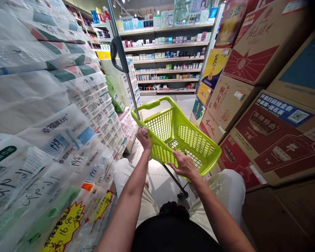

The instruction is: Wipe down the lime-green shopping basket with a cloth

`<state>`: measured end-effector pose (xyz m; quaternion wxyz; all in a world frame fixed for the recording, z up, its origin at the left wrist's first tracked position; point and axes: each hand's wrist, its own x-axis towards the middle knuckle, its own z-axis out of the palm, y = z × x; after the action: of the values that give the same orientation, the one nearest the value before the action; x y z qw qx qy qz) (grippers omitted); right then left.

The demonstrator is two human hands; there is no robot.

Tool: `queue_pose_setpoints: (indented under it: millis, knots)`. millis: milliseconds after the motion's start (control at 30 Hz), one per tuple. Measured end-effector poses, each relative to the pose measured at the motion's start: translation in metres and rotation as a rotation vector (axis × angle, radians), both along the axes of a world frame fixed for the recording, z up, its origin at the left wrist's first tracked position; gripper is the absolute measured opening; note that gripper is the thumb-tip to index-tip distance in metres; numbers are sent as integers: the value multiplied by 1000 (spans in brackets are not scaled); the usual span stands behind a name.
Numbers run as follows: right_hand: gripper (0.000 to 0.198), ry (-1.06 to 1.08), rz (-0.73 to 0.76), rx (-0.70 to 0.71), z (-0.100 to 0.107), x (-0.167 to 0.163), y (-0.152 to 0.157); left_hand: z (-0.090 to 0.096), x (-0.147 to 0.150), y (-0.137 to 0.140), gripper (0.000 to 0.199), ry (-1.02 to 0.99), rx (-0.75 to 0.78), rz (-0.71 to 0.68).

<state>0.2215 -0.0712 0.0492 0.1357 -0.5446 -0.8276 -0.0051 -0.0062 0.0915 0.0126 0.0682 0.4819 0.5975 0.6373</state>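
Note:
A lime-green shopping cart (160, 143) with perforated plastic walls stands tilted in front of me in the aisle. Nothing shows inside its basket. My left hand (145, 140) is closed around a crumpled pinkish-grey cloth at the basket's left rim, near the foot of a metal pole. On the near right rim, my right hand (185, 163) grips the basket edge, fingers over the top and thumb on the near side. Up the pole (132, 89) sits a dark grey looped handle (120, 52). Below the basket, a metal leg ends in a black caster wheel (183, 195).
Stacked tissue packs (55, 129) with handwritten prices line the left side closely. Cardboard cartons (275, 129) are piled high on the right. Shelves (168, 59) of small boxes and bottles stand across the far end. Tiled floor (157, 169) shows under the cart, between my knees.

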Motion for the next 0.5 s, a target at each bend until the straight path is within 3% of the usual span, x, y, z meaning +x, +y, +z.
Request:
queue_pose_setpoints:
  millis: [167,233,433,500]
  knots:
    - [58,8,12,14,-3,3,2,-43,-13,-29,53,50,-258,-90]
    - [57,12,18,17,-3,4,3,-46,-18,-32,54,105,-263,-120]
    - [56,18,15,7,0,7,1,9,-22,7,46,169,2,-11]
    - [55,17,9,4,1,7,0,11,-20,10,47,137,-8,21]
